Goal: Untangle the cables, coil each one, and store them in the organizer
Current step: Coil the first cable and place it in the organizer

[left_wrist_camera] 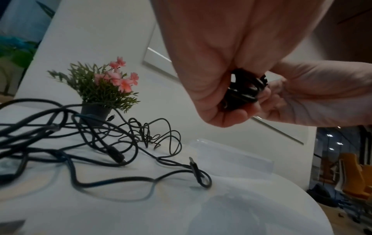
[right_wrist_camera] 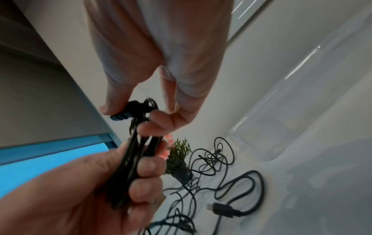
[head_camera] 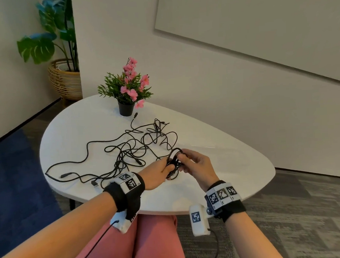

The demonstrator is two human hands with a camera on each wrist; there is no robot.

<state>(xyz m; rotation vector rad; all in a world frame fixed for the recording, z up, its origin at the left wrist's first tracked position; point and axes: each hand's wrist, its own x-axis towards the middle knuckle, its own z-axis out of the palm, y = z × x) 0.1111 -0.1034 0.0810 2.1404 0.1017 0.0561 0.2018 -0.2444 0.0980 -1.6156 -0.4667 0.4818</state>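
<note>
Both hands hold one coiled black cable above the near right part of the white table. My left hand grips the bundle of loops in its curled fingers. My right hand pinches the top of the coil by its plug end. The other black cables lie in a loose tangle across the middle of the table, left of and beyond the hands. A clear plastic organizer lies on the table past the hands, barely visible in the head view.
A small pot of pink flowers stands at the table's far side behind the tangle. Loose plugs lie near the front left edge. A big leafy plant in a wicker basket is on the floor at the back left.
</note>
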